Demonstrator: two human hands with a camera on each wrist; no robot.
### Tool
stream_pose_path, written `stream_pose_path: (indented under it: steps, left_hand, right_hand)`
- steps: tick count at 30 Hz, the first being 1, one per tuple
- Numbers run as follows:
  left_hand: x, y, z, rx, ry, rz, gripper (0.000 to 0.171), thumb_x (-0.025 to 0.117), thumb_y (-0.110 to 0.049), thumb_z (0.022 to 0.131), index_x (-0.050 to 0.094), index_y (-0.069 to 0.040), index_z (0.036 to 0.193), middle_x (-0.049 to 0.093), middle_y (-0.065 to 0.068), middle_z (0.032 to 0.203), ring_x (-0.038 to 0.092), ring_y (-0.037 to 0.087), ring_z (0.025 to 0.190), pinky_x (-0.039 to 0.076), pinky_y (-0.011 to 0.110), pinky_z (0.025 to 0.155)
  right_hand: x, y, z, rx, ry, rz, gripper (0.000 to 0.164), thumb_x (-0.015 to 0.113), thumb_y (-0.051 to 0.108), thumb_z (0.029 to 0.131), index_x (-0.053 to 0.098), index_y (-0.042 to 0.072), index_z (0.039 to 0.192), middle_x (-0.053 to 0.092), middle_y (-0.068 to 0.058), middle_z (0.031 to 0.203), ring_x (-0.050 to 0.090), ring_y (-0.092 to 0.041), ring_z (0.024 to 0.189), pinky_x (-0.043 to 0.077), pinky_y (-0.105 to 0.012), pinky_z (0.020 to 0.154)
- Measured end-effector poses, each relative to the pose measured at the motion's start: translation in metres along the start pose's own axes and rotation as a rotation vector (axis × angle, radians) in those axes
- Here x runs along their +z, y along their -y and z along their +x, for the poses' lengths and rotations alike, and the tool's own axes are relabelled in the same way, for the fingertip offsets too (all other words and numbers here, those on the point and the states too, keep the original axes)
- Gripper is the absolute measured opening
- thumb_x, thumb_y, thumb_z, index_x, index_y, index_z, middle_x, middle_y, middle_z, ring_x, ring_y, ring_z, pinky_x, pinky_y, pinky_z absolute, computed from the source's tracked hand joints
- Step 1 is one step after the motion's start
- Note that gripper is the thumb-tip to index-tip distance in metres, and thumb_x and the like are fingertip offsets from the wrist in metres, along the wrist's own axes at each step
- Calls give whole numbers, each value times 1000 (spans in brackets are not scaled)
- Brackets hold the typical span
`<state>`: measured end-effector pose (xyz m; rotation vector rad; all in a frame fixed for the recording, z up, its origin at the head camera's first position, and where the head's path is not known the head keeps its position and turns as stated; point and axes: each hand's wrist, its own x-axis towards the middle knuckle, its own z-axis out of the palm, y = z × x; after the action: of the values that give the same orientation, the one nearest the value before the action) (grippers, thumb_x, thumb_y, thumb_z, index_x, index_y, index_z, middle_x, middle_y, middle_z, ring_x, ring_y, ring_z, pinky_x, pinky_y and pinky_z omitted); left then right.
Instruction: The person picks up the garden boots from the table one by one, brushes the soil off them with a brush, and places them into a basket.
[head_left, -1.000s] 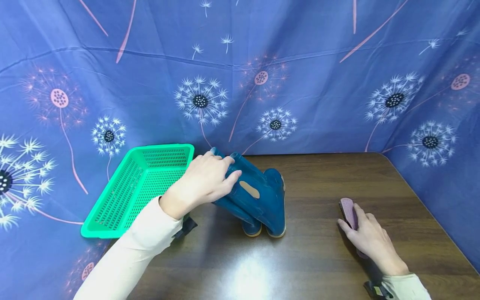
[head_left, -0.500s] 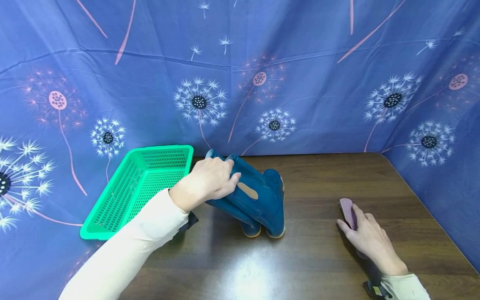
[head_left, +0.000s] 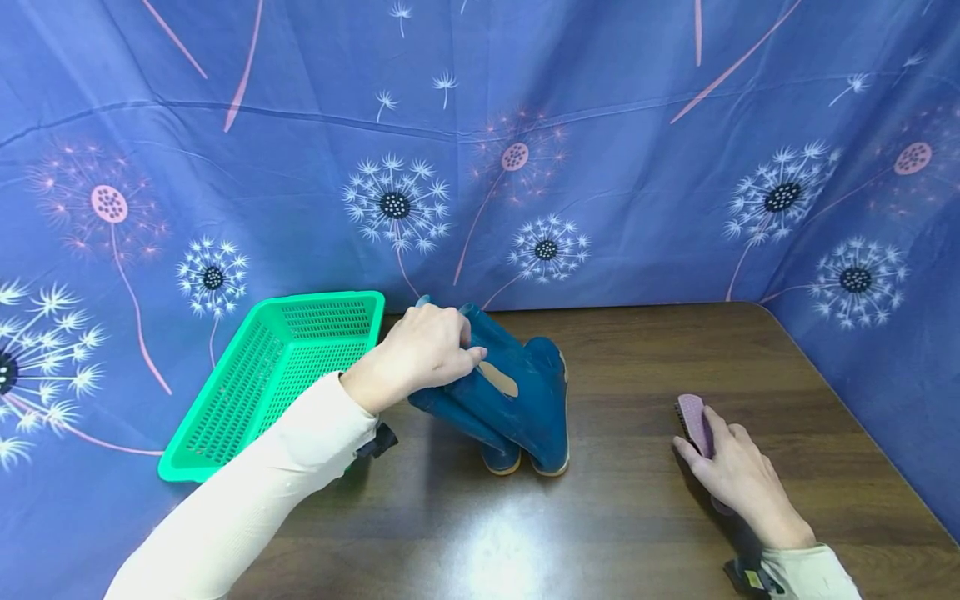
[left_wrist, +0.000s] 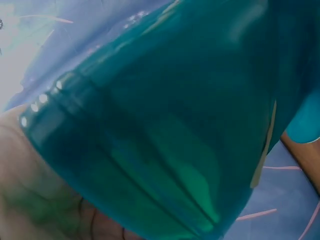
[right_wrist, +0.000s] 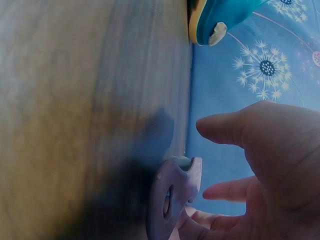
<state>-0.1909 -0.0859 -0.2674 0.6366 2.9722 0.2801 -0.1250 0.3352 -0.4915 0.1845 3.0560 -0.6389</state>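
A pair of dark blue rubber boots (head_left: 525, 412) leans to the left on the wooden table, with tan sole edges and a tan oval patch on one shaft. My left hand (head_left: 420, 346) grips the boots near their tops, its fingers partly hidden behind the shafts. In the left wrist view, a ribbed boot shaft (left_wrist: 165, 110) lies against the palm. At the right, my right hand (head_left: 742, 471) rests over a lilac scrubbing brush (head_left: 693, 421) with dark bristles. The right wrist view shows the thumb spread away from the brush handle (right_wrist: 177, 182), other fingers touching its far side.
A green perforated plastic basket (head_left: 273, 392) stands left of the boots, partly behind the left sleeve. Blue dandelion-patterned cloth (head_left: 622, 167) hangs behind the table (head_left: 615, 517). Dark wrist straps (head_left: 750, 579) show at the cuffs.
My left hand has shifted slightly on the boot tops, its fingers more bent, and the left forearm has swung a little down and left. The right hand and brush have stayed put.
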Motion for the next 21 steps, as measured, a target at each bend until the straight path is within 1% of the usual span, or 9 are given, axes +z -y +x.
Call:
stream_pose_path:
  steps: [1, 3, 7, 9, 11, 14, 16, 19, 21]
  left_hand:
    - [0, 0, -1, 1, -4, -25, 58, 70, -37, 103, 46, -19, 54, 31, -6, 50, 41, 14, 50, 31, 31, 55]
    - [-1, -2, -1, -1, -4, -48, 59, 71, -37, 102, 44, -20, 52, 31, -7, 50, 37, 12, 48, 27, 28, 51]
    - [-3, -4, -2, -10, 26, -85, 59, 71, -37, 102, 45, -20, 51, 32, -7, 49, 34, 11, 46, 25, 27, 50]
    - [-3, -7, -2, -8, 53, -102, 60, 70, -38, 102, 46, -19, 51, 33, -7, 48, 35, 11, 46, 30, 29, 57]
    - [-2, -9, -2, 1, 69, -115, 60, 70, -37, 102, 48, -19, 50, 34, -7, 47, 39, 12, 49, 36, 32, 68]
    - [-2, -14, -2, 5, 70, -144, 59, 72, -35, 102, 50, -17, 50, 35, -6, 47, 43, 14, 51, 38, 38, 77]
    - [-2, -16, -2, 14, 46, -162, 54, 72, -31, 101, 56, -15, 52, 37, -6, 48, 44, 14, 52, 40, 37, 76]
    - [-2, -20, -2, 48, 3, -178, 42, 69, -22, 101, 69, -12, 61, 41, -5, 49, 45, 14, 50, 38, 33, 64]
    - [-2, -23, -1, 77, -28, -187, 31, 65, -14, 101, 79, -10, 74, 46, -6, 53, 46, 12, 50, 35, 28, 57]
  right_hand:
    - [0, 0, 0, -1, 1, 1, 92, 56, 57, 105, 28, -12, 159, 46, -48, 137, 53, -72, 117, 48, -76, 83]
    - [0, 0, 0, -2, 4, 1, 92, 56, 57, 105, 28, -12, 159, 45, -48, 137, 54, -72, 117, 48, -76, 83]
    - [0, 0, 0, 1, 5, 1, 92, 57, 57, 105, 28, -12, 159, 46, -48, 136, 54, -71, 116, 49, -75, 83]
    - [0, 1, 0, 2, 5, 1, 92, 57, 57, 105, 28, -12, 159, 45, -48, 136, 54, -71, 116, 49, -75, 83]
    - [0, 0, 0, 1, 5, 0, 92, 57, 56, 105, 28, -12, 159, 46, -48, 136, 55, -71, 115, 49, -75, 82]
    - [0, 0, 0, 0, 8, 1, 92, 57, 57, 105, 28, -11, 159, 46, -48, 136, 55, -70, 115, 49, -74, 82]
    - [0, 0, 0, -2, 8, 5, 92, 57, 57, 105, 28, -12, 159, 45, -48, 136, 55, -70, 115, 48, -75, 82]
    - [-1, 0, 0, 3, 0, 26, 93, 60, 52, 104, 26, -15, 158, 46, -50, 135, 53, -71, 116, 47, -76, 85]
    - [-2, -1, 1, 13, -4, 42, 91, 64, 44, 102, 25, -18, 156, 47, -51, 133, 53, -71, 117, 47, -76, 86]
